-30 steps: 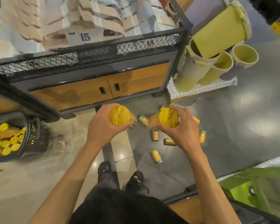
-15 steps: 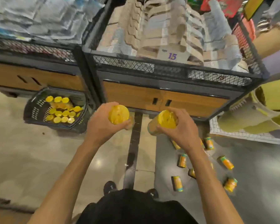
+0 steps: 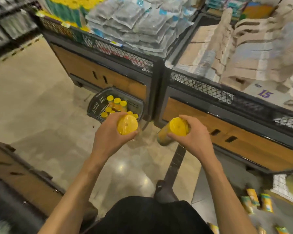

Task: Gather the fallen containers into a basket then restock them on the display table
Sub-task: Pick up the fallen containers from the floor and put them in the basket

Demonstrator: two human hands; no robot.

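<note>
1. Display tables (image 3: 201, 85): 2 mesh-rimmed units side by side ahead of me, heaped with packaged goods, with wood-fronted cupboards below. I judge restocking belongs here later, once the floor is cleared.
2. Basket (image 3: 95, 102): dark plastic, on the floor against the left unit's base, near where the 2 units meet. It sits low and close to the spill, so I can load it without carrying far.
3. My left hand (image 3: 107, 141): fingers wrapped round the left-hand container, held out toward the basket.
4. My right hand (image 3: 196, 141): fingers curled round the right-hand container. Taking 1 per hand halves my trips.
5. Basket contents (image 3: 117, 102): yellow-lidded containers, mostly lid-up; count unclear.
6. Left-hand container (image 3: 127, 124): yellow lid facing me, body hidden behind it.
7. Right-hand container (image 3: 172, 130): tilted, body slanting down and left.
8. Fallen containers (image 3: 266, 202): several lying on the grey floor at my lower right, well apart from the basket. Gathering is unfinished.
</note>
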